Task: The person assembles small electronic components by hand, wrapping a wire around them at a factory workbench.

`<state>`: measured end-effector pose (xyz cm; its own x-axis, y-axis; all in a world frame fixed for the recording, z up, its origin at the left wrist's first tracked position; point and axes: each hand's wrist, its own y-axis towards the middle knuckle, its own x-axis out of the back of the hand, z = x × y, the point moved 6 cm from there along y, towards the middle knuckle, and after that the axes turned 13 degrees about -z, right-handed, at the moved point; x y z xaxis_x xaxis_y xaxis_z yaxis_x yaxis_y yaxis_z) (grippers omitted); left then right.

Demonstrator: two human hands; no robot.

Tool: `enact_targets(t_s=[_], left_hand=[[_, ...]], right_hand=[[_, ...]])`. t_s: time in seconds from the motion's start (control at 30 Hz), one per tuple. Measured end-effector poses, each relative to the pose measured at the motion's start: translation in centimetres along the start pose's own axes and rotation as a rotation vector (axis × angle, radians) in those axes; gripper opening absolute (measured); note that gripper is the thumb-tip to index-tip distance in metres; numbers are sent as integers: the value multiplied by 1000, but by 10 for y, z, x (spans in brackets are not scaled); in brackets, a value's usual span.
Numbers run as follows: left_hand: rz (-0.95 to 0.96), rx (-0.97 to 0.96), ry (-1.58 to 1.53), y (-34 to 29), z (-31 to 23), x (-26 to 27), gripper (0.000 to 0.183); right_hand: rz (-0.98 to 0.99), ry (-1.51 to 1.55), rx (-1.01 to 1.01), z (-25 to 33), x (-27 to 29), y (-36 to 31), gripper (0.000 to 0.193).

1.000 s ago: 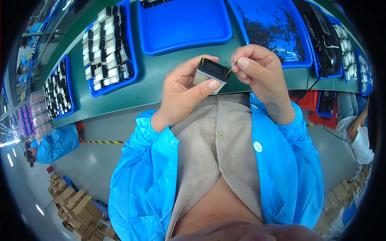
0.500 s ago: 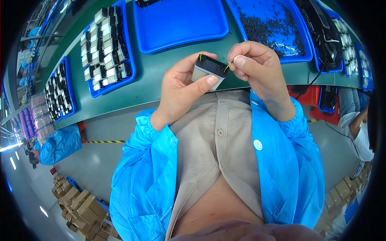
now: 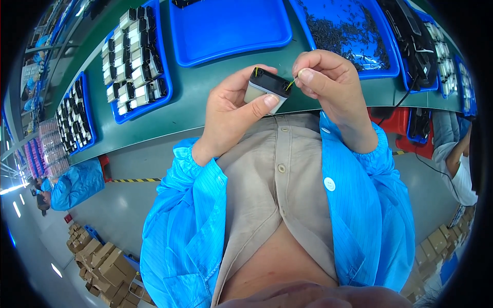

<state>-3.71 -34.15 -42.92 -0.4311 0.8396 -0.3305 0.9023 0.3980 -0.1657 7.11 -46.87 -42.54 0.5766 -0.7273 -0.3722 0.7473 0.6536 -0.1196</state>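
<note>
My left hand (image 3: pixel 233 113) grips a small block with a black top and a pale whitish body (image 3: pixel 269 84), tilted so the black end faces up and away. A short yellow-green wire (image 3: pixel 257 71) stands out of the block's far left corner. From its right corner another thin yellow-green wire (image 3: pixel 290 83) reaches up to my right hand (image 3: pixel 328 82), whose thumb and forefinger are pinched at its end. The other fingers of my right hand are curled. Both hands are over the near edge of the green table (image 3: pixel 205 92).
Ahead lies a blue tray (image 3: pixel 231 51) with a few dark pieces at its far edge. A blue tray of small black pieces (image 3: pixel 354 46) is to its right. Trays of similar blocks (image 3: pixel 136 61) stand at the left. Another person's arm (image 3: pixel 454 159) shows at the far right.
My right hand has shifted slightly up and away from the block, fingertips still pinched on the wire. The left hand and block are nearly unmoved.
</note>
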Motion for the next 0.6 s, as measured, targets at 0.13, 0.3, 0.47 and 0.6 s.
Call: enact_targets(t_s=[0.13,0.3,0.47,0.6], left_hand=[[0,4,-6,0,1,0,40],[-12,1,10,0,2,0,40],[-6,6,-10,1,3,0,40],[-11,-3,-12,1,3,-1,40]], right_hand=[[13,14,13,2,-2,-1,11],[14,-32,43,5,-4,-2,10],[36,-136,123,0,-2,-3,9],[42,-157,130,1,-2,-3,9]])
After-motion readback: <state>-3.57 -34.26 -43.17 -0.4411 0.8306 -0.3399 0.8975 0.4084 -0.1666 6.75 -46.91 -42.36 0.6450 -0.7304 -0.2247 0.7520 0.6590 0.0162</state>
